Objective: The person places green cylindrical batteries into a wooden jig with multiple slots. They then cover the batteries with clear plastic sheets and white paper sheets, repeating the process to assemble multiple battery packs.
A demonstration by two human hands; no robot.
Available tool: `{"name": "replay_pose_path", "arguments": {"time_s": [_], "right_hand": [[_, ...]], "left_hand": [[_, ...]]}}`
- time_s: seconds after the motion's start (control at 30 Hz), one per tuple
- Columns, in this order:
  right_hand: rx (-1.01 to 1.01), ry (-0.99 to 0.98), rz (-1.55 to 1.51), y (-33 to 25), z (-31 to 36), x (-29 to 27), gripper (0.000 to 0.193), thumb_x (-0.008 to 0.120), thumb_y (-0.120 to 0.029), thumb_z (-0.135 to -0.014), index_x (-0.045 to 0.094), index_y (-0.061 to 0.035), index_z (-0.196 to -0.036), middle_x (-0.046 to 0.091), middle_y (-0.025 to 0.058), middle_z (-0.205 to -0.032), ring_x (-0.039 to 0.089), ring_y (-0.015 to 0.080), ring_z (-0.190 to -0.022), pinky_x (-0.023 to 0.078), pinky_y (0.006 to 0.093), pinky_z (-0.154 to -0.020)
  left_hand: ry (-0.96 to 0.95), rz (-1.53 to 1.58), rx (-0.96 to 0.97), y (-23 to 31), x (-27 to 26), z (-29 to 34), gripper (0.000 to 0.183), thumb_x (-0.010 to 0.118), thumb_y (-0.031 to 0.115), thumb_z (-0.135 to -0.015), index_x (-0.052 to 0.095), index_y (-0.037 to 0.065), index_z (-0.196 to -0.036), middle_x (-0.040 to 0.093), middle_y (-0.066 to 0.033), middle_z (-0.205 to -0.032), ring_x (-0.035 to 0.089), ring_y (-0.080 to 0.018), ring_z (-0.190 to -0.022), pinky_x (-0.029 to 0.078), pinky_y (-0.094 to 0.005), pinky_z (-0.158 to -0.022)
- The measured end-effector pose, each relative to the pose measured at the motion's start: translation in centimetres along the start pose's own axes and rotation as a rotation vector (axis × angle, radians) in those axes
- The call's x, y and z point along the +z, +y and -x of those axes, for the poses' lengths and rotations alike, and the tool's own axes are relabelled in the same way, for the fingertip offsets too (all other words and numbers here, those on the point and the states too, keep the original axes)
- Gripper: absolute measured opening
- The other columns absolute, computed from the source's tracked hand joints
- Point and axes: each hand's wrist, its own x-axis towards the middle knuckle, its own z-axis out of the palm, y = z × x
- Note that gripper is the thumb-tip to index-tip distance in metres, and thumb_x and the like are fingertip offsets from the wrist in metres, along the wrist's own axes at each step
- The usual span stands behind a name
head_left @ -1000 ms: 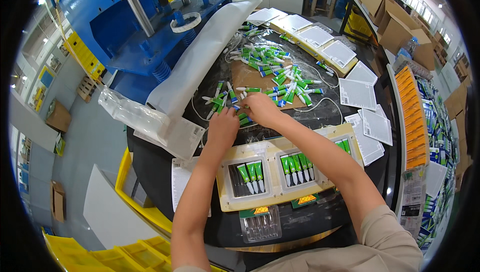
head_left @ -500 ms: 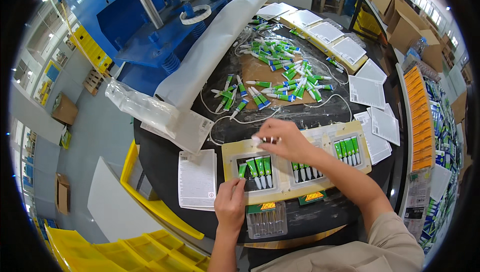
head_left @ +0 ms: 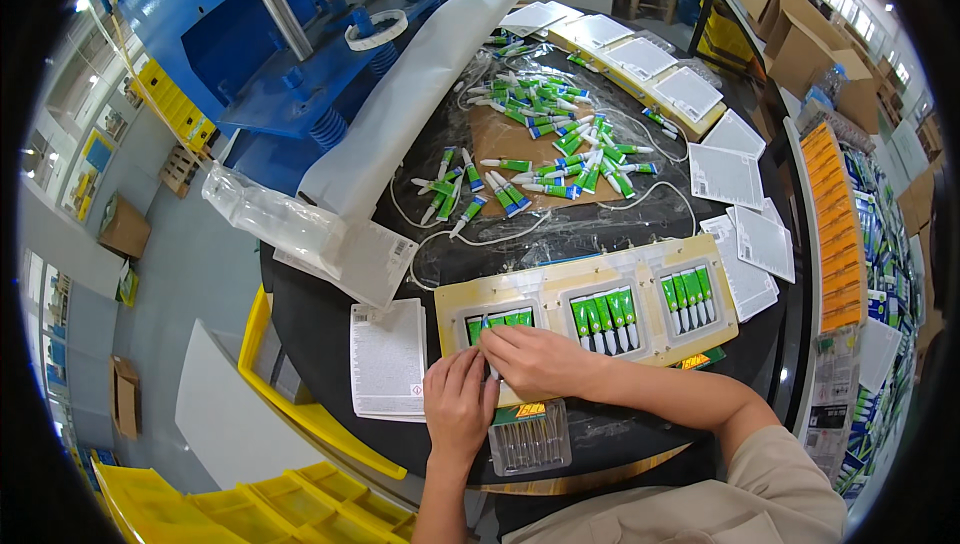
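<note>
A cream tray (head_left: 650, 352) with three clear plastic pockets lies in front of me. Small green and white tubes (head_left: 604, 320) stand side by side in its pockets. Over the left pocket, my right hand (head_left: 535, 359) has its fingers closed at a small tube, mostly hidden under them. My left hand (head_left: 460, 402) is curled against the pocket's lower left corner, touching or nearly touching my right fingertips. Whatever its fingers hold is hidden. Just below the tray, a clear blister pack (head_left: 530, 440) with a green and yellow card sticks out.
Loose tubes (head_left: 575, 159) are heaped on brown cardboard beyond the tray. White printed cards (head_left: 388, 359) lie left, with more cards (head_left: 765, 244) on the right. Another card-covered tray (head_left: 645, 69) sits at the far right. A blue press (head_left: 300, 94) stands at the back left.
My right hand has come down from above the tray to the left pocket, beside my left hand. The middle pocket's tubes are uncovered now. The whole view has shifted slightly.
</note>
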Motion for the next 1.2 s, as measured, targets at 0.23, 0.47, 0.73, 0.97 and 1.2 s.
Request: {"name": "replay_pose_path", "arguments": {"time_s": [0.23, 0.47, 0.73, 0.97, 1.2], "right_hand": [[0.127, -0.011, -0.099, 0.1, 1.5, -1.1, 0.038, 0.063, -0.013, -0.084, 0.068, 0.0068, -0.115, 0.065, 0.0172, -0.123, 0.062, 0.0297, -0.119, 0.049, 0.0402, -0.105], [0.165, -0.060, -0.062, 0.5, 2.5, -1.1, 0.039, 0.064, -0.011, -0.084, 0.070, 0.0020, -0.120, 0.066, 0.0142, -0.129, 0.059, 0.0308, -0.127, 0.045, 0.0482, -0.112], [0.185, 0.082, -0.158, 0.8, 1.7, -2.8, 0.025, 0.066, -0.011, -0.079, 0.072, -0.0014, -0.101, 0.067, 0.0092, -0.103, 0.064, 0.0241, -0.099, 0.053, 0.0349, -0.082], [-0.209, -0.061, 0.128, -0.9, -1.0, -1.3, 0.012, 0.067, -0.017, -0.077, 0.074, -0.0074, -0.076, 0.066, 0.0060, -0.091, 0.061, 0.0203, -0.098, 0.051, 0.0311, -0.074], [-0.278, -0.177, 0.132, -1.1, -1.3, -1.3, 0.014, 0.068, -0.019, -0.073, 0.074, -0.0066, -0.075, 0.062, 0.0046, -0.092, 0.060, 0.0204, -0.095, 0.050, 0.0312, -0.074]], "left_hand": [[-0.071, -0.015, 0.018, 0.0, -0.5, 0.3, 0.036, 0.069, 0.009, -0.087, 0.069, 0.000, -0.122, 0.065, -0.0120, -0.134, 0.058, -0.0303, -0.127, 0.041, -0.0530, -0.113], [-0.241, -0.015, 0.054, 0.2, -0.7, 0.0, 0.041, 0.068, 0.023, -0.094, 0.067, 0.002, -0.129, 0.061, -0.0110, -0.144, 0.051, -0.0278, -0.141, 0.029, -0.0609, -0.120], [-0.160, -0.008, -0.019, -0.4, -0.4, 0.0, 0.040, 0.067, 0.015, -0.095, 0.064, 0.003, -0.133, 0.061, -0.0112, -0.144, 0.052, -0.0296, -0.140, 0.025, -0.0590, -0.123], [-0.217, 0.075, -0.030, -1.8, -0.6, 0.4, 0.041, 0.062, 0.006, -0.092, 0.063, 0.003, -0.133, 0.059, -0.0066, -0.148, 0.045, -0.0334, -0.145, 0.025, -0.0606, -0.122], [-0.156, 0.212, -0.085, -2.4, 0.0, 0.7, 0.037, 0.059, 0.001, -0.093, 0.068, 0.005, -0.128, 0.061, -0.0079, -0.146, 0.046, -0.0375, -0.144, 0.024, -0.0597, -0.122]]}}
